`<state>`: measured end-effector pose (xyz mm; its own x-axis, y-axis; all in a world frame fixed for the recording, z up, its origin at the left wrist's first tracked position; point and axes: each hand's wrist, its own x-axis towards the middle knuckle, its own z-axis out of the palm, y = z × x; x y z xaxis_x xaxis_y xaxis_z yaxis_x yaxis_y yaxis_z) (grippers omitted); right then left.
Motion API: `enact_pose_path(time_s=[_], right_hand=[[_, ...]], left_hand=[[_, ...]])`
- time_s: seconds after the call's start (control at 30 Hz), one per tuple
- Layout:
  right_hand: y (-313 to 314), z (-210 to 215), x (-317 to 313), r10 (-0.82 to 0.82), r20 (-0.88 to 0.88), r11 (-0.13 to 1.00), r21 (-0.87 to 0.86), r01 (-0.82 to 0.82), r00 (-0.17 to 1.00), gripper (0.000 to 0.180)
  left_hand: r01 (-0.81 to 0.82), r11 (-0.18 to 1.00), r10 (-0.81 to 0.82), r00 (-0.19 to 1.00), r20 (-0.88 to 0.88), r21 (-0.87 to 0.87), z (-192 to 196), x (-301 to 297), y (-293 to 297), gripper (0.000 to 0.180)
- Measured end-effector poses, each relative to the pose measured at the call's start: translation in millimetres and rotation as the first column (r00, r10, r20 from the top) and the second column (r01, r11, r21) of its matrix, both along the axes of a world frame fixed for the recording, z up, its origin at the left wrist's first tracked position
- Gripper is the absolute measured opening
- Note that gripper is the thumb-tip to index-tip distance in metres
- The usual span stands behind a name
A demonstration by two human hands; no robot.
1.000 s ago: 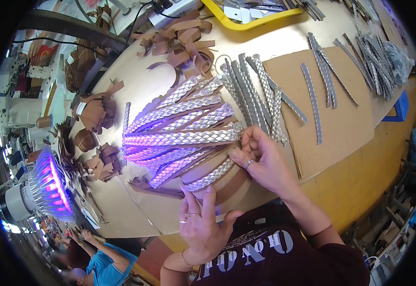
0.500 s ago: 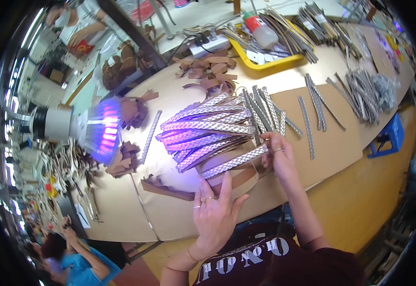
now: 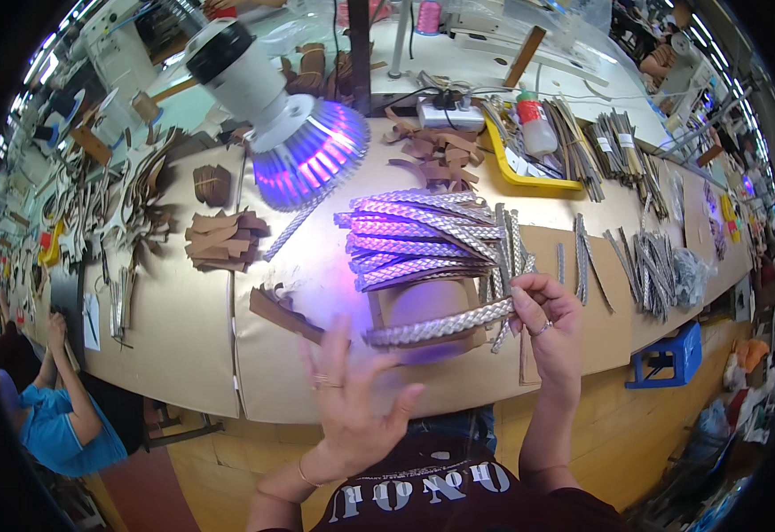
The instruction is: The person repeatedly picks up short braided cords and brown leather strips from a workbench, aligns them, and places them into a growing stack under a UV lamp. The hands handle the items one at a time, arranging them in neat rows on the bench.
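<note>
Since the earlier frames the view has been tilted upward, so that the white-housed lamp with violet light (image 3: 285,124) is now seen above the work, and one silver braided strip (image 3: 440,324) has been lifted out of the pile. This strip is pinched at its right end between the thumb and fingertips of the right hand (image 3: 551,324), which are closed on it; its free left end reaches to just above the left hand (image 3: 352,399). The left hand's fingers are spread open and nothing is held by them; the strip is not touched.

Beyond the right fingers a fan of silver braided strips (image 3: 418,239) is laid on the cardboard-covered workbench (image 3: 174,328); about six can be counted, though the overlap makes the number uncertain. Far beyond them a yellow tray (image 3: 529,177) is seen, in which one white bottle with a red cap (image 3: 534,124) and some papers are held. To the left of the left fingers, two stacks of brown leather pieces (image 3: 219,239) are laid. One blue plastic stool (image 3: 667,355) stands right of the right hand.
</note>
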<state>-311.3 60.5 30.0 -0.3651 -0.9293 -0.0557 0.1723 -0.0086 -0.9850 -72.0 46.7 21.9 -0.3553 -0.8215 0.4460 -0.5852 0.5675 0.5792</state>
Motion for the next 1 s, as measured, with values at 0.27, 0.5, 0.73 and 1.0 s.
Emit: enact_pose_path(time_s=[0.27,0.5,0.73,1.0], right_hand=[[-7.8,20.8,30.4,0.141,-0.039,0.988,-0.051,-0.143,0.989,0.022],[-6.7,19.0,22.9,0.146,-0.08,0.984,-0.095,-0.153,0.986,0.024],[-51.5,16.0,6.3,-0.159,-0.158,0.963,-0.241,0.118,0.975,0.013],[-77.4,-13.1,8.5,-0.257,-0.362,0.963,-0.174,0.206,0.896,0.014]], left_hand=[[0.338,0.822,-0.226,0.933,-0.282,0.459,25.3,-3.6,-41.5,0.026],[0.363,0.65,-0.216,0.931,-0.295,0.668,35.3,-5.6,-56.2,0.019],[0.201,0.979,-0.2,0.98,-0.016,0.029,40.7,-23.8,-117.4,0.024],[0.223,0.975,-0.218,0.956,0.197,0.0,-10.4,-27.6,-129.2,0.058]])
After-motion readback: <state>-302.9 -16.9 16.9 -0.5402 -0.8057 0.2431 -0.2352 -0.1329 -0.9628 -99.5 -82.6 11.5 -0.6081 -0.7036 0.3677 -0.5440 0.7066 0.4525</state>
